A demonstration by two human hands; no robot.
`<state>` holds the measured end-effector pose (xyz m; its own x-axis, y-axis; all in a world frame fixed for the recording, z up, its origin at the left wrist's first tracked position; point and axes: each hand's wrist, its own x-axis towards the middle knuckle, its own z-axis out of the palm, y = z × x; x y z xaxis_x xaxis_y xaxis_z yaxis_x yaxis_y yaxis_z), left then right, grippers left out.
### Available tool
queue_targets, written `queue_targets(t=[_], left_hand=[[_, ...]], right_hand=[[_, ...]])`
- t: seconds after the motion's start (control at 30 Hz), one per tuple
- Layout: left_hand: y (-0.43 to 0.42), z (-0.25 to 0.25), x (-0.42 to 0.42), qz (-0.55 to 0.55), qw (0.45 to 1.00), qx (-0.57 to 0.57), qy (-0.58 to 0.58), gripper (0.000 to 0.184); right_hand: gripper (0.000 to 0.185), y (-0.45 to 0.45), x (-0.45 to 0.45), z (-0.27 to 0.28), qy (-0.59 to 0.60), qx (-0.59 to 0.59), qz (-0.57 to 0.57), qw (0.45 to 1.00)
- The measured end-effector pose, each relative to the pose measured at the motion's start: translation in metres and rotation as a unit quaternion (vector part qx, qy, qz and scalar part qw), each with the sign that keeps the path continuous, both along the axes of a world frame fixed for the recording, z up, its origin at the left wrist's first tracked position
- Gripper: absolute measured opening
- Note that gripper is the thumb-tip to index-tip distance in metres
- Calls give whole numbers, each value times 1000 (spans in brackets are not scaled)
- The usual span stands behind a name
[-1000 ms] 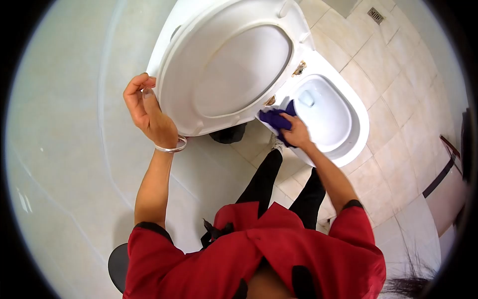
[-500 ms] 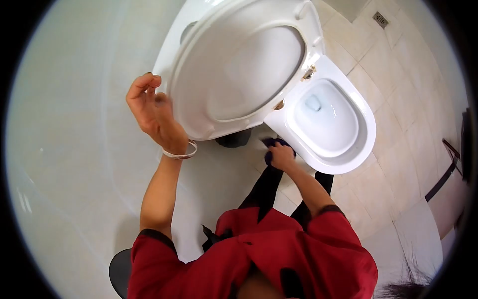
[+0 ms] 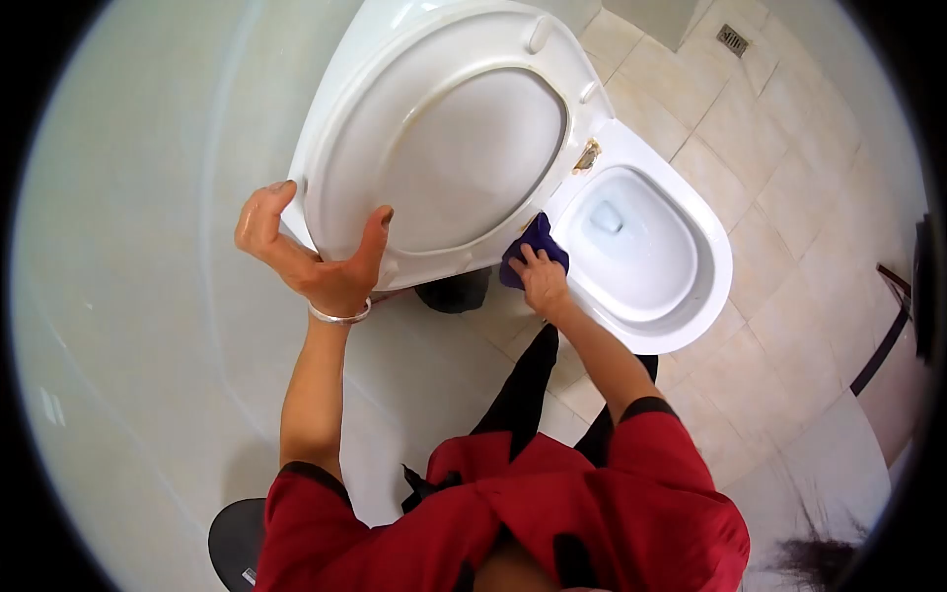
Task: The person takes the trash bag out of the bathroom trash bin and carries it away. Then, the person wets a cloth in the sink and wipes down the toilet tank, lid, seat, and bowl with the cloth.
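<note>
My left hand (image 3: 321, 271) is at the lower left edge of the raised toilet seat and lid (image 3: 340, 212). Its thumb and fingers are spread apart, with the thumb in front of the seat; whether they press on it I cannot tell. A purple cloth (image 3: 536, 252) lies under the fingers of my right hand (image 3: 543, 281), which holds it against the near hinge spot, where seat and bowl meet. The white toilet bowl (image 3: 641, 247) is uncovered, with water at its bottom. The far hinge mount (image 3: 588, 156) looks brownish and stained.
A dark rounded object (image 3: 454, 293) sits below the raised seat. Beige floor tiles (image 3: 779, 296) surround the bowl, with a floor drain (image 3: 732, 39) at the far right. Pale wall (image 3: 148, 247) fills the left. A black round-ended object (image 3: 237, 538) is at the lower left.
My right hand has moved up with the purple cloth from beside the bowl onto the near hinge. My left hand has uncurled and spread at the seat's edge. The view has shifted slightly.
</note>
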<state>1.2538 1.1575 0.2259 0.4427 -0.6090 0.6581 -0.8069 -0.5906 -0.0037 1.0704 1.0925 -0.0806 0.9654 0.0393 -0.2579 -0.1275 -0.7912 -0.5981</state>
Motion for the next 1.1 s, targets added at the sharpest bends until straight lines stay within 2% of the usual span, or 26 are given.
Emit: queue_targets(t=[0.17, 0.23, 0.3, 0.37, 0.4, 0.43, 0.47, 0.57, 0.63, 0.7, 0.73, 0.8, 0.87, 0.9, 0.93, 0.97, 1.03, 1.07, 1.1], left_hand=[[1, 9, -15, -61, 995, -23, -76, 66], [-1, 14, -26, -59, 996, -30, -52, 61], [-1, 15, -35, -3, 997, 10, -78, 60], [-3, 15, -37, -9, 998, 10, -58, 62], [-2, 18, -38, -14, 999, 10, -29, 62], [-1, 20, -40, -21, 1000, 8, -1, 63], [-2, 21, -41, -24, 1000, 6, 0, 63], [3, 20, -49, -39, 999, 20, 25, 60], [1, 20, -55, -53, 998, 27, 10, 56], [1, 20, -62, -76, 997, 10, 26, 58], [0, 20, -63, -95, 994, -7, 45, 60], [2, 15, -51, -79, 994, -11, 78, 63], [4, 13, -45, -66, 992, -27, 103, 67], [5, 13, -45, -88, 989, -41, 115, 68], [5, 10, -43, -107, 984, -54, 129, 70], [5, 8, -43, -102, 985, -57, 129, 70], [11, 10, -49, -100, 981, -89, 142, 74], [9, 10, -48, -99, 980, -89, 145, 74], [9, 9, -47, -113, 977, -97, 151, 76]], right_hand=[[39, -39, -82, 15, -25, 8, 43, 999], [42, -61, -128, 23, 1, 11, 48, 999], [40, -88, -161, 37, 109, 28, 44, 993], [33, -110, -184, 31, 197, 97, -105, 970], [28, -117, -187, 25, 184, 136, -250, 941], [29, -127, -177, 28, 134, 163, -360, 909], [28, -139, -165, 30, 75, 185, -395, 897], [39, -167, -76, 53, -176, 256, -412, 856], [38, -182, 2, 79, -285, 279, -423, 814], [39, -184, 70, 79, -339, 256, -400, 812], [39, -183, 81, 74, -341, 257, -403, 809], [37, -174, 98, 50, -153, 207, -509, 821], [36, -159, 77, -11, -24, 149, -433, 889], [36, -150, 64, -11, -4, 198, -411, 890], [36, -132, 55, -8, -13, 225, -448, 865], [40, -118, 55, -25, -15, 313, -473, 823], [42, -112, 66, 1, -69, 375, -544, 747], [40, -123, 75, 11, -162, 360, -547, 738], [37, -141, 86, 32, -178, 360, -569, 718]])
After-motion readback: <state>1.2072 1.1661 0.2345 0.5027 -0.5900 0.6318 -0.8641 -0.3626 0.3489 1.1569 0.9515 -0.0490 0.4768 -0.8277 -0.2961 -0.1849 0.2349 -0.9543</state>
